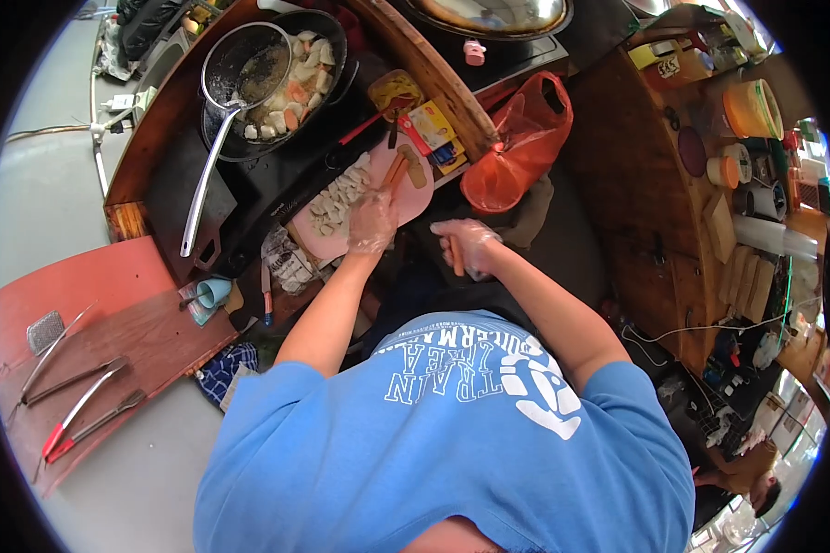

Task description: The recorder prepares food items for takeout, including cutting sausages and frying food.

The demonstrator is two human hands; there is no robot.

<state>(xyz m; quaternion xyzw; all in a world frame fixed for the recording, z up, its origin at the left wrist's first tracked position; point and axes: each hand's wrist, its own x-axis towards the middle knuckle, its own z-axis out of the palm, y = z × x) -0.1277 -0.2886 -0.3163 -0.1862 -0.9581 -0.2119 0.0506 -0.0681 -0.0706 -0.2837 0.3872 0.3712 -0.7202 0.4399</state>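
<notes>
My left hand (373, 222), in a clear plastic glove, is over the near part of a pink cutting board (415, 200). Its fingertips meet the near end of orange sausage-like sticks (398, 169); whether they grip them is unclear. White cut pieces (342, 190) are heaped on the board beside this hand. To the right of the board, my gloved right hand (469, 247) is closed around another orange sausage-like stick (458, 257), held off the board. A brownish strip (416, 166) lies by the sticks.
A frying pan (332, 41) holds frying pieces under a long-handled mesh strainer (204, 180). Beyond the board lie a yellow box (432, 128) and a tied red plastic bag (515, 152). A knife (267, 294) lies left of my left arm; tongs (83, 408) rest on the side board.
</notes>
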